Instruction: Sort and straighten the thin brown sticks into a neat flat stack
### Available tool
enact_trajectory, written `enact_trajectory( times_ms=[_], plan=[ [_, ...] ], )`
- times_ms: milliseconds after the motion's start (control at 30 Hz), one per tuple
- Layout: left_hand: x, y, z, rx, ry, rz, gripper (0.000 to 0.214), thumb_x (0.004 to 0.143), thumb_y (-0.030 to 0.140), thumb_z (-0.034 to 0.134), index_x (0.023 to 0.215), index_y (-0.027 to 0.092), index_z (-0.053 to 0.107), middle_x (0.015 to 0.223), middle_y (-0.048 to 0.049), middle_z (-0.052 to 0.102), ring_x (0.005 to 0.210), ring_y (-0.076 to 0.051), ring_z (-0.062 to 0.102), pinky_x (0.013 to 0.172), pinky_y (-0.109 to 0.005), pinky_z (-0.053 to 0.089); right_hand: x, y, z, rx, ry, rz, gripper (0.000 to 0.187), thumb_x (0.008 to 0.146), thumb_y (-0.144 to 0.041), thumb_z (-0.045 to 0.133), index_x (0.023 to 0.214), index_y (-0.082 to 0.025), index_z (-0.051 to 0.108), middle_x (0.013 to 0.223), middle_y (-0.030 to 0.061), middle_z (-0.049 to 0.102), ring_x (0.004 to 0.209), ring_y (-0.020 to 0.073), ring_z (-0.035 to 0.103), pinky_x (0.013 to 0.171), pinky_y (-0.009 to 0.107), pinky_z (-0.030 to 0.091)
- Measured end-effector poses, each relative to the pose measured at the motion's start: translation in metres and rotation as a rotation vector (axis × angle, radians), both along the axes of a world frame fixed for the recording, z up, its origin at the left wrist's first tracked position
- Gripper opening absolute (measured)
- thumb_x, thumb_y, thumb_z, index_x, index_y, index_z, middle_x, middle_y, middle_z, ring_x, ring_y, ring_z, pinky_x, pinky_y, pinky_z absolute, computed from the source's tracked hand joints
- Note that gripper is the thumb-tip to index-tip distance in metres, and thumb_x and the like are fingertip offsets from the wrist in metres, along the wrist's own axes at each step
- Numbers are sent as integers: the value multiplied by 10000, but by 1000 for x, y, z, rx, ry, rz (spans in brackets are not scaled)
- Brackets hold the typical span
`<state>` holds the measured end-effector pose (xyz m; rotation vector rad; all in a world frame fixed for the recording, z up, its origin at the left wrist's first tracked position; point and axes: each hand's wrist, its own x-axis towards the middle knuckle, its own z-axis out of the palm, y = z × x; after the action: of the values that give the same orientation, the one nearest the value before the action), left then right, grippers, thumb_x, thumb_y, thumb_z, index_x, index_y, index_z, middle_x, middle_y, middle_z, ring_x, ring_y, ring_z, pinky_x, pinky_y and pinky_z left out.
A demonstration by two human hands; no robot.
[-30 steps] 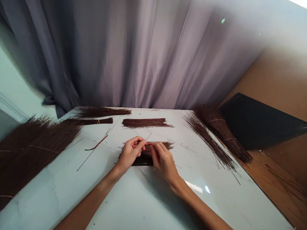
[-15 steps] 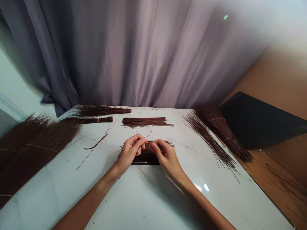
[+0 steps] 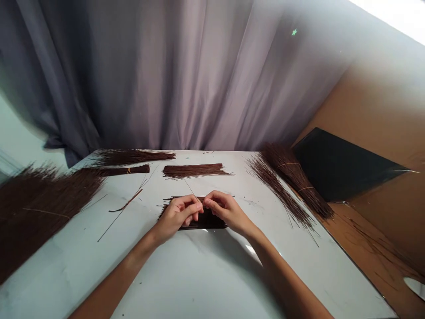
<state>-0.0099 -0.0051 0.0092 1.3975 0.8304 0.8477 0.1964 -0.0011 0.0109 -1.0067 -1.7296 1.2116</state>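
Observation:
My left hand [image 3: 179, 215] is closed in a pinch on a thin brown twig [image 3: 190, 188], which slants up and to the left from the fingertips. Close beside it, my right hand [image 3: 224, 209] also pinches, its thumb and forefinger meeting at the twig's near end, where the fingers hide most of the grip. Both hands hover over a flat bundle of dark brown twigs [image 3: 206, 220] lying crosswise on the white marbled table [image 3: 172, 274]. The hands cover much of that bundle.
Beyond the hands lies another short twig bundle [image 3: 194, 170]. Long brushy bundles [image 3: 49, 212] spread along the left, with a tied bundle [image 3: 139, 169] farther back. A few loose twigs [image 3: 122, 208] lie left of centre. At right are a loose bundle [image 3: 282, 190] and a tied one [image 3: 299, 186].
My right fingertips have closed together and come nearer the left ones. The twig end that stuck up to the right no longer shows. The view has shifted slightly right.

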Motion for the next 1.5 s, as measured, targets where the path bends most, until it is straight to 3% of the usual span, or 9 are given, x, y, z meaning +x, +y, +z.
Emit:
enact_trajectory(
  times_ms=[133,300,400,533,667,900,1067,1200,1500],
  plan=[
    [0,-4,0,122,226,-122,292,932,432,630,795,175,647,682,10,576,599,-117,450,539,-226,324,17,2,15,218,-125,89,321,1005,-440,557,855,-176,661,803,19,594,716,135,523,657,255,430],
    [4,2,-3,300,336,145,304,961,419,573,769,191,627,704,9,573,654,-145,505,608,-243,385,11,-19,4,538,-395,-19,325,1070,-347,418,960,-194,683,878,59,614,766,161,543,700,290,437],
    [3,4,-1,285,274,240,303,971,422,557,775,197,608,680,23,548,610,-130,477,583,-231,368,12,-18,-8,422,-300,-5,319,1052,-387,466,929,-196,688,829,43,635,718,151,555,664,274,453],
    [2,-3,6,246,258,40,260,957,391,572,795,197,632,690,27,557,621,-127,467,578,-221,350,22,1,-10,165,-197,46,347,1012,-467,535,896,-178,689,831,30,661,694,138,578,624,250,469],
    [3,-7,3,305,401,-194,230,938,326,582,769,188,654,675,27,542,622,-131,443,559,-227,313,25,3,-2,307,-242,21,325,1008,-438,554,860,-181,686,819,28,634,746,148,564,687,265,456],
    [-4,7,-3,202,266,74,309,967,471,549,840,197,616,720,32,545,506,-100,449,506,-219,359,21,-17,-5,292,-281,121,309,1020,-413,543,882,-188,703,815,25,657,731,142,563,684,262,440],
    [-2,-6,10,233,269,-107,297,978,439,554,843,200,667,756,11,585,630,-128,479,570,-221,368,27,-4,-5,179,-236,150,346,1012,-454,545,898,-174,715,831,23,668,731,134,586,655,241,451],
    [2,-13,8,238,351,-301,273,954,393,585,802,192,691,716,5,591,661,-152,494,590,-237,362,28,-7,1,317,-270,82,332,1023,-430,531,895,-184,713,845,42,667,749,150,586,694,271,469],
    [-5,4,0,185,245,-19,270,967,432,561,851,201,639,754,7,564,693,-153,514,657,-244,433,31,-18,6,322,-348,238,286,1035,-339,511,892,-197,714,815,36,683,741,159,581,707,291,475]
  ],
)
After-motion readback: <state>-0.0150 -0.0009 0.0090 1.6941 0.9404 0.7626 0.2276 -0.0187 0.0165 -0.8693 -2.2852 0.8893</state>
